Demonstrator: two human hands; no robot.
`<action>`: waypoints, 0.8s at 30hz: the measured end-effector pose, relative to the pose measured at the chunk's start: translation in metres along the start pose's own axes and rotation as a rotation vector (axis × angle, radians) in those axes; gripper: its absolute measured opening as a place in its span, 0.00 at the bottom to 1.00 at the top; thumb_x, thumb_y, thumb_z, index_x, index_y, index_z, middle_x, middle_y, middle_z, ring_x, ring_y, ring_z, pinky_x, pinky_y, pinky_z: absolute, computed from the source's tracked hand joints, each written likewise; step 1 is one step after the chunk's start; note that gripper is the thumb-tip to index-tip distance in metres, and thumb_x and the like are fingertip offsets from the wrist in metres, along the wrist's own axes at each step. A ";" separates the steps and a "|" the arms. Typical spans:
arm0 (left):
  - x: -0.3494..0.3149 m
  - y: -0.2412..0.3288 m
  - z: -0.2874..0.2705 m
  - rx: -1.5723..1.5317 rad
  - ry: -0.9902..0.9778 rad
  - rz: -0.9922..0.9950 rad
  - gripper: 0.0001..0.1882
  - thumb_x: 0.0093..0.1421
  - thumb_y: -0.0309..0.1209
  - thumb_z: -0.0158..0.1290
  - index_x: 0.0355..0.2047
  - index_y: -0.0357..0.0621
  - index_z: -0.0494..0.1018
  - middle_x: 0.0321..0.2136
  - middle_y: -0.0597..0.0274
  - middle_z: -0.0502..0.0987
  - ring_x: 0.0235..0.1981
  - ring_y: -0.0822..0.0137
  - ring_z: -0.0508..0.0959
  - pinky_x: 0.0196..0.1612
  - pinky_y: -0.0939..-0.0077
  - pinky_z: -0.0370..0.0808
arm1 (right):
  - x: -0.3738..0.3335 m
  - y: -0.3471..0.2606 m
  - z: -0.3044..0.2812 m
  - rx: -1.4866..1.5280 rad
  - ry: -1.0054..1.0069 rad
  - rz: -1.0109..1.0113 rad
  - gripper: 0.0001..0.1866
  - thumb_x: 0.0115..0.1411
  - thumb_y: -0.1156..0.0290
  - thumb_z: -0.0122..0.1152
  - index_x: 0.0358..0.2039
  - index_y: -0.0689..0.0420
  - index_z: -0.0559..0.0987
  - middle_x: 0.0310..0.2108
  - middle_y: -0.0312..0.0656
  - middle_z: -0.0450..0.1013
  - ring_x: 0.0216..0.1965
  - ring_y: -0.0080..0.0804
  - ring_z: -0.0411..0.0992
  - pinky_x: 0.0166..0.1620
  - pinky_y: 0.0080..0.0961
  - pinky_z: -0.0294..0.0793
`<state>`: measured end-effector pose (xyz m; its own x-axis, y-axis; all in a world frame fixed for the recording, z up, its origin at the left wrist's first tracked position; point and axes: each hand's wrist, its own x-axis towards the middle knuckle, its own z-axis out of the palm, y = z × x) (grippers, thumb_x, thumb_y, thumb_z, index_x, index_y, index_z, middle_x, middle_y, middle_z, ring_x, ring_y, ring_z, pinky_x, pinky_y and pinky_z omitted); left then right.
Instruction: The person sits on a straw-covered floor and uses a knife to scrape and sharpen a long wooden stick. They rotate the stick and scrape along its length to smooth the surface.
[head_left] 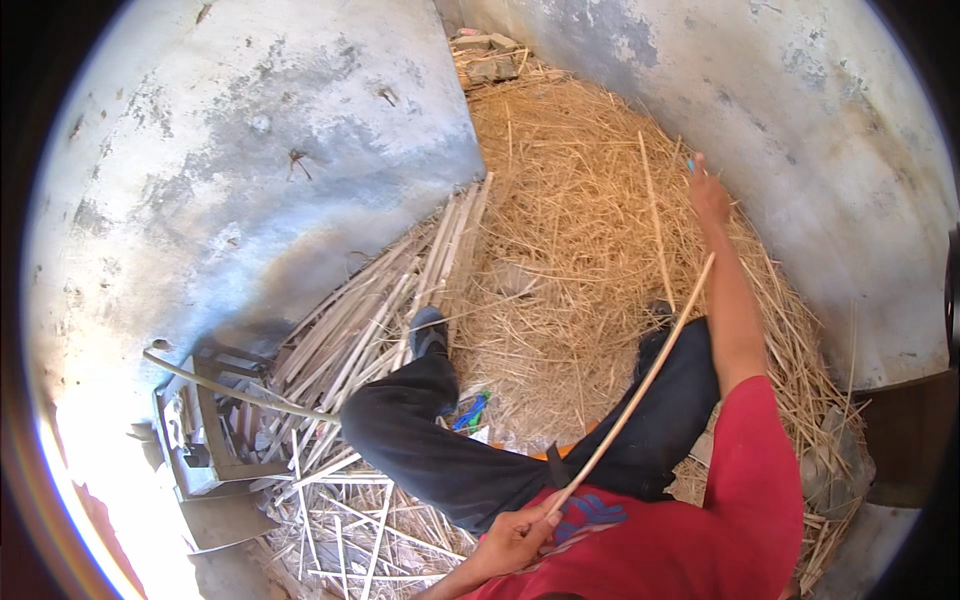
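Note:
My left hand (518, 538) is closed near my waist around the lower end of a long, pale bamboo strip (640, 392). The strip slants up and right across my lap, its far end free beside my right forearm. My right arm is stretched far forward, and my right hand (709, 193) is up near the wall at the edge of the shavings. Its fingers look closed, with a small bit of blue (691, 165) at them that I cannot make out. A dark flat piece (556, 466) lies against my lap, beside the strip.
Curled shavings (570, 190) heap the floor ahead. Pale split strips (440, 250) are stacked at the left, near a wooden frame (215, 440) and a bent greenish rod (240, 388). A blue and green item (470, 411) lies between my legs. Worn walls (260, 150) stand close around.

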<state>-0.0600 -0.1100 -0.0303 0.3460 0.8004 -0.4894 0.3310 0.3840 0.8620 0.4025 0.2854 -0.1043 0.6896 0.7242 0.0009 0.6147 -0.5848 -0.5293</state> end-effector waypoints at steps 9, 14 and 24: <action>0.099 0.041 -0.042 -0.606 0.315 0.075 0.21 0.68 0.32 0.44 0.59 0.38 0.63 0.12 0.76 0.58 0.11 0.84 0.57 0.13 0.90 0.55 | -0.137 -0.070 -0.002 -0.184 -0.523 -0.610 0.49 0.53 0.23 0.30 0.29 0.59 0.81 0.22 0.49 0.75 0.29 0.44 0.75 0.34 0.44 0.72; 0.125 0.062 -0.037 -0.650 0.192 0.154 0.22 0.67 0.30 0.44 0.61 0.38 0.61 0.12 0.77 0.58 0.12 0.85 0.57 0.15 0.89 0.54 | -0.260 -0.080 -0.014 0.101 -0.321 -1.203 0.36 0.46 0.27 0.53 0.15 0.53 0.75 0.11 0.40 0.68 0.14 0.40 0.69 0.20 0.35 0.67; 0.123 0.064 -0.022 -0.658 0.219 0.160 0.22 0.67 0.29 0.45 0.60 0.37 0.61 0.13 0.78 0.57 0.12 0.86 0.55 0.16 0.89 0.53 | -0.237 -0.084 0.009 0.123 -0.061 -1.248 0.37 0.43 0.25 0.54 0.10 0.51 0.70 0.08 0.37 0.65 0.10 0.35 0.66 0.16 0.33 0.62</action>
<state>-0.0158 0.0227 -0.0324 0.1392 0.9178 -0.3718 -0.3319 0.3970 0.8557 0.1844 0.1661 -0.0679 -0.3560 0.7763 0.5202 0.7929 0.5455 -0.2715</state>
